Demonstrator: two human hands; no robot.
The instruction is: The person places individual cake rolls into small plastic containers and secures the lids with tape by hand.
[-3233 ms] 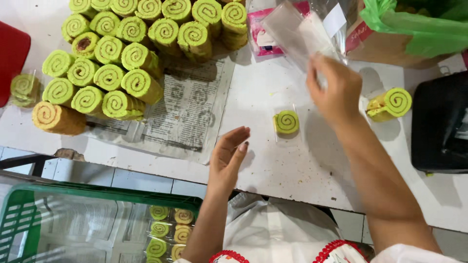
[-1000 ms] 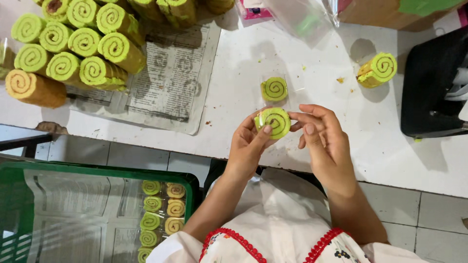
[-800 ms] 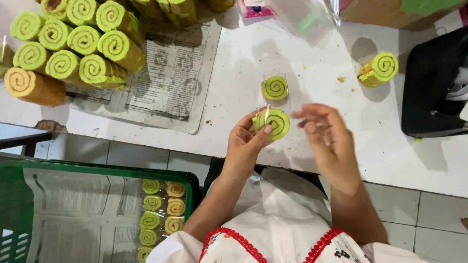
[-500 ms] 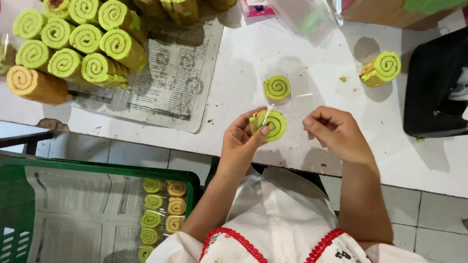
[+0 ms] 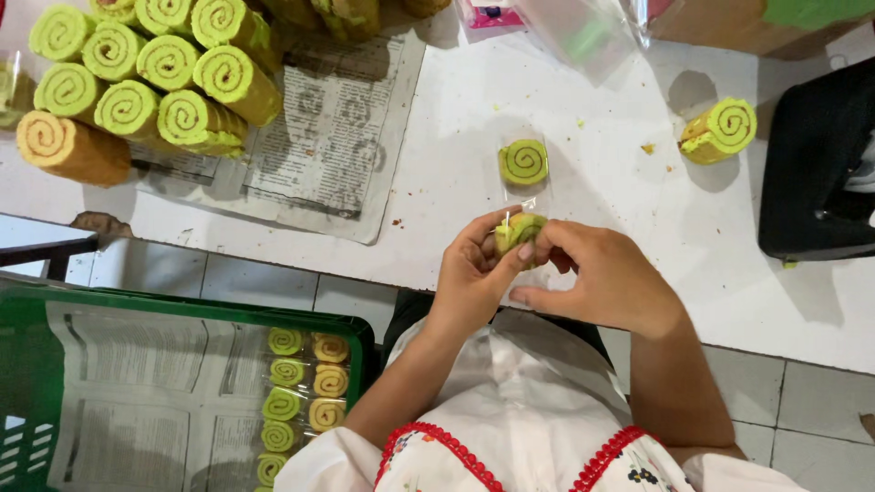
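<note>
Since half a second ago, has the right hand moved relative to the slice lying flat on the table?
Yes. The right hand has closed in leftward onto the held slice, just below the flat slice, meeting the left hand.

Roll slice (image 5: 518,230): my left hand (image 5: 474,278) and right hand (image 5: 602,278) are covering most of it; I am seeing only a green-yellow edge. Stacked rolls (image 5: 146,77): the top edge is cutting off the upper row. Green basket (image 5: 360,333): the left and bottom edges are cropping it. Clear bags (image 5: 583,32): blurring, contents unreadable to me. Black object (image 5: 811,173): running off the right edge.
</note>
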